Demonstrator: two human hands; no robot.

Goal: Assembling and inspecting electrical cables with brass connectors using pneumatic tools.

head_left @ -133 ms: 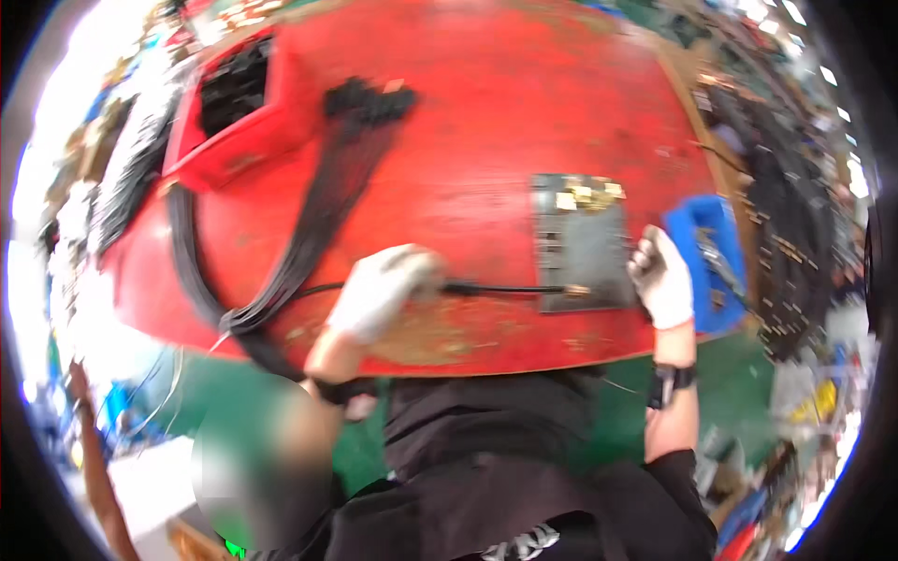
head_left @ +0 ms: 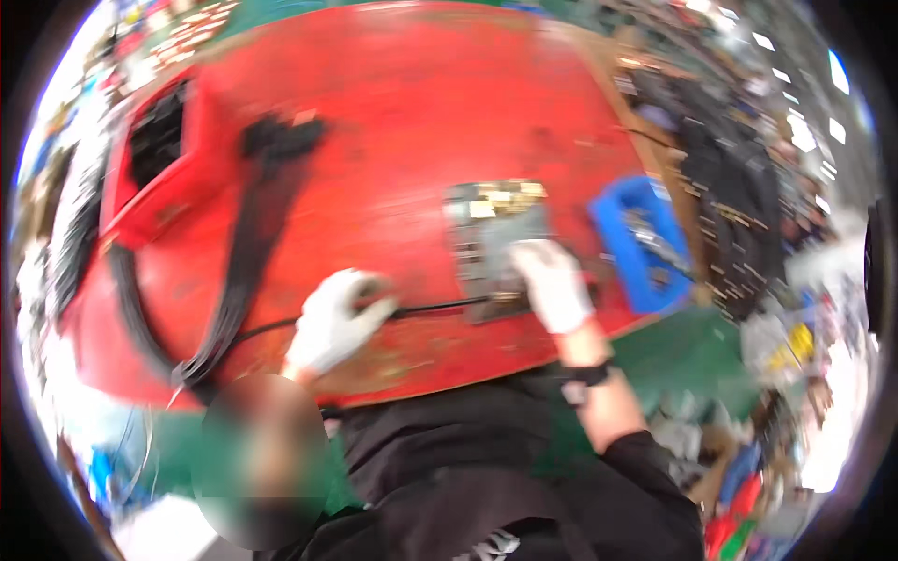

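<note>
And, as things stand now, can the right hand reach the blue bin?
Probably yes: the blue bin sits just to the right of the right hand, its open top faces up, and red tabletop shows between them.

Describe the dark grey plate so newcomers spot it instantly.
On the red tabletop, look right of centre, left of the blue bin. The dark grey plate is partly hidden by the gloved right hand; gold-coloured pieces at its far end set it apart.

A red bin (head_left: 161,203) is holding black pieces (head_left: 156,140) on the red table's left, while a blue bin (head_left: 614,234) is standing near the right edge.
</note>
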